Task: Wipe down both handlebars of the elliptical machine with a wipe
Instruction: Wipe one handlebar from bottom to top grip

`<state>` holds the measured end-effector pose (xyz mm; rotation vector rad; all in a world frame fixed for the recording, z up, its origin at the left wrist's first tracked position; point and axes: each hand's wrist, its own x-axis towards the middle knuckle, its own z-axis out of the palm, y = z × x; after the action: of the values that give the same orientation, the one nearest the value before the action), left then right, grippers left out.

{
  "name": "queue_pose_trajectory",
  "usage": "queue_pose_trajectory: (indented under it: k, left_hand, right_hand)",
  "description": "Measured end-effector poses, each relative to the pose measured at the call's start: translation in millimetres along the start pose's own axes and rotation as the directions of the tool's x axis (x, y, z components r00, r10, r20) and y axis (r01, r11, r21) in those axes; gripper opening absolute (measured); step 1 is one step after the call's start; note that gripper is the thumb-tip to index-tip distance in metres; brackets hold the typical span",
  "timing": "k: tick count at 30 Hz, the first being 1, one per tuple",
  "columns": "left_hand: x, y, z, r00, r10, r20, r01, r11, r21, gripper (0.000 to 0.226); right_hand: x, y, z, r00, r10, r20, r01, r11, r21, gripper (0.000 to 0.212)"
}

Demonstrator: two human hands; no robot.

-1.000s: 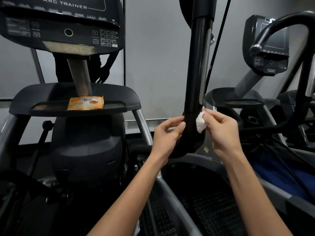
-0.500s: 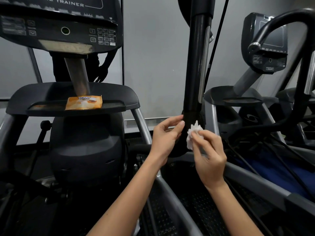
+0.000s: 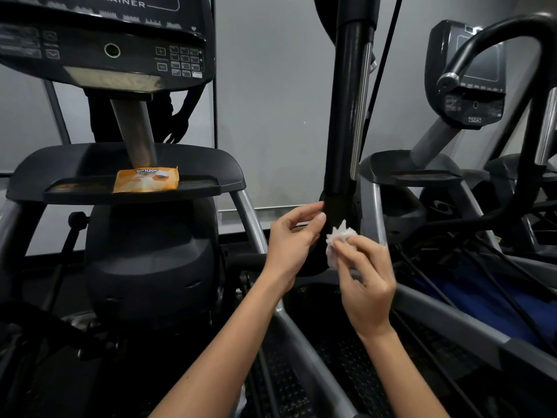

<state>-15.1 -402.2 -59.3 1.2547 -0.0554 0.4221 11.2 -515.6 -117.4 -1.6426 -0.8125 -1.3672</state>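
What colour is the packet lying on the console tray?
Orange with white, seen clearest in the head view: the packet on the tray.

- Worn on the head, looking forward and somewhat down, forearms entering from the bottom edge.
- Aimed at the upright black handlebar (image 3: pixel 346 116), just right of frame centre.
- Close in: left hand (image 3: pixel 289 242) and right hand (image 3: pixel 367 285), pinching the wipe (image 3: pixel 339 239), near the lens at mid-frame.
- Wide-angle: console (image 3: pixel 105 49) cropped at upper left, neighbouring machine's screen (image 3: pixel 473 73) at upper right.
- Single view only.
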Motion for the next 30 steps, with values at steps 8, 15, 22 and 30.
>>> queue_pose_trajectory:
  k: [8,15,22,30]
  left_hand:
    - [3,-3,-2,1.0,0.004,0.014,-0.005,1.0,0.009,0.02]
    - [3,-12,-5,1.0,0.001,0.007,-0.001,1.0,0.023,0.018]
    - [-2,-20,-10,1.0,-0.013,-0.01,0.013,0.997,0.072,0.018]
    - [-5,-25,-12,1.0,-0.009,0.017,0.008,0.998,0.058,0.018]
  right_hand:
    - [63,-12,11,0.841,0.54,-0.041,-0.494,0.795,0.351,0.019]
    - [38,14,15,0.575,0.749,0.33,-0.8,0.432,0.416,0.026]
    - [6,-4,5,0.539,0.818,0.201,-0.776,0.389,0.496,0.022]
    - [35,-1,15,0.582,0.797,0.158,-0.743,0.444,0.5,0.028]
